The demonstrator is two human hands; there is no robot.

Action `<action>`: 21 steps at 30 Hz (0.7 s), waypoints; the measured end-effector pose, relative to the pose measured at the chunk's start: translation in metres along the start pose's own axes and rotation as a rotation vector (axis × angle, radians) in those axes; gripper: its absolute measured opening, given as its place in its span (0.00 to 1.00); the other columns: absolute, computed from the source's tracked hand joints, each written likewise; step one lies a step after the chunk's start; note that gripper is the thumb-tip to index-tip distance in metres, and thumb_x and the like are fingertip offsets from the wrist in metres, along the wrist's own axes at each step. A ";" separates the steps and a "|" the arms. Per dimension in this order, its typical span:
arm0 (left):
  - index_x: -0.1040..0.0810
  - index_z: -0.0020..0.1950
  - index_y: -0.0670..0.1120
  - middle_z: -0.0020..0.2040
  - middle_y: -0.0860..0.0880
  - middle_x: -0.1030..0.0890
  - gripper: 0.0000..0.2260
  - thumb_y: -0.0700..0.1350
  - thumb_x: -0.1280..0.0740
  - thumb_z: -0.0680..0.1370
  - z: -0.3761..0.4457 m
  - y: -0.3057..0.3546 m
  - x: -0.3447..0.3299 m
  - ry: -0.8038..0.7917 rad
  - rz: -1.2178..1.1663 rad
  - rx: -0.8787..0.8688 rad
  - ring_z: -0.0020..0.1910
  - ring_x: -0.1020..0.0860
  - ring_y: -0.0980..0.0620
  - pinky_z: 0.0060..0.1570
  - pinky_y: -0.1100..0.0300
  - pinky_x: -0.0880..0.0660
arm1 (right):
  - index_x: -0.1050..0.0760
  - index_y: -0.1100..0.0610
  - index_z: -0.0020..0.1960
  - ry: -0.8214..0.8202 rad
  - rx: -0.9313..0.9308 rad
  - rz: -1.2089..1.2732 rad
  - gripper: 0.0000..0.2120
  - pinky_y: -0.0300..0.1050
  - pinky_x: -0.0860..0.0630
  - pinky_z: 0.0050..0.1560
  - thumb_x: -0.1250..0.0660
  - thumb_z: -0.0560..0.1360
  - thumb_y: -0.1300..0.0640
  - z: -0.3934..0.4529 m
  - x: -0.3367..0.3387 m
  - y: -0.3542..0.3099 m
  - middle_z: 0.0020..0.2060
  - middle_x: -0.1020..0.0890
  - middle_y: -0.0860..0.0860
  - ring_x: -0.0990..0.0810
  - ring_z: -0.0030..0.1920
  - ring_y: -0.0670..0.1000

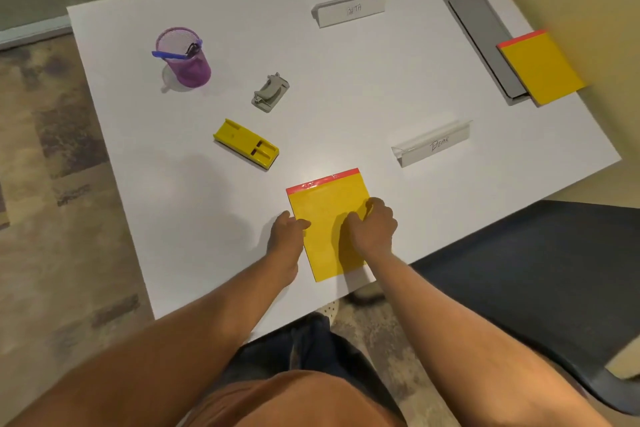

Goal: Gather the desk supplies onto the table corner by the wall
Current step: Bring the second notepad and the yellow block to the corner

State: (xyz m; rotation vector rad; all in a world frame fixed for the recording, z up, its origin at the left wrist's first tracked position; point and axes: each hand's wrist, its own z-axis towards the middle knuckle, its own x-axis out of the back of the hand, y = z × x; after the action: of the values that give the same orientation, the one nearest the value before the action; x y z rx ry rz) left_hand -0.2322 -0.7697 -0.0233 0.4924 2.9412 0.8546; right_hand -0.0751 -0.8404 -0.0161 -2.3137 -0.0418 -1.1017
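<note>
Fingers (pixel 375 208) of both hands curl onto the near yellow pad (pixel 329 229), one pad (pixel 543 69) already by the wall, everything else still scattered beyond it.

A: Near yellow pad (pixel 325 218) — gripped how?
B: Left edge pinched by L hand (pixel 288 231); R hand (pixel 373 225) curled on top. 2nd pad (pixel 542 66) seen by wall.

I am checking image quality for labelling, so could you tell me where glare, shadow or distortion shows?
Head view: glare patch on the table just above the near yellow notepad; soft shadow left of the left hand; wide-angle bending of table edges; far notepad slightly blurred.
</note>
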 end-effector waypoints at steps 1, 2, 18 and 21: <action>0.36 0.83 0.49 0.77 0.45 0.27 0.27 0.43 0.33 0.85 0.003 0.000 0.002 -0.011 -0.045 0.025 0.73 0.26 0.38 0.74 0.37 0.28 | 0.32 0.57 0.73 0.007 -0.040 0.047 0.26 0.58 0.30 0.66 0.32 0.78 0.49 0.004 0.001 0.001 0.67 0.25 0.58 0.28 0.68 0.64; 0.34 0.82 0.49 0.75 0.44 0.25 0.25 0.43 0.33 0.85 0.004 0.001 0.005 -0.029 -0.077 0.041 0.71 0.24 0.39 0.73 0.38 0.27 | 0.32 0.56 0.73 0.007 -0.083 0.097 0.27 0.58 0.30 0.67 0.32 0.78 0.48 0.007 0.002 0.002 0.68 0.25 0.58 0.27 0.68 0.63; 0.20 0.56 0.55 0.58 0.49 0.13 0.16 0.59 0.22 0.73 0.017 -0.001 0.026 -0.153 0.005 -0.130 0.58 0.14 0.42 0.61 0.32 0.20 | 0.28 0.59 0.62 -0.118 -0.211 0.376 0.23 0.47 0.30 0.50 0.30 0.79 0.42 0.008 0.000 0.020 0.51 0.24 0.51 0.26 0.52 0.53; 0.17 0.60 0.50 0.59 0.46 0.12 0.08 0.49 0.28 0.82 0.002 0.013 0.030 -0.222 -0.096 -0.111 0.59 0.15 0.41 0.65 0.34 0.21 | 0.29 0.58 0.62 -0.088 -0.124 0.357 0.22 0.45 0.28 0.48 0.31 0.79 0.42 -0.001 0.007 0.014 0.51 0.24 0.52 0.25 0.51 0.53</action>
State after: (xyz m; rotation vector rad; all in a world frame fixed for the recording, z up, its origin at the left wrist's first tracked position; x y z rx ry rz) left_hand -0.2569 -0.7486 -0.0164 0.4063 2.6765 0.8844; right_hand -0.0679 -0.8545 -0.0174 -2.3568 0.4012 -0.8406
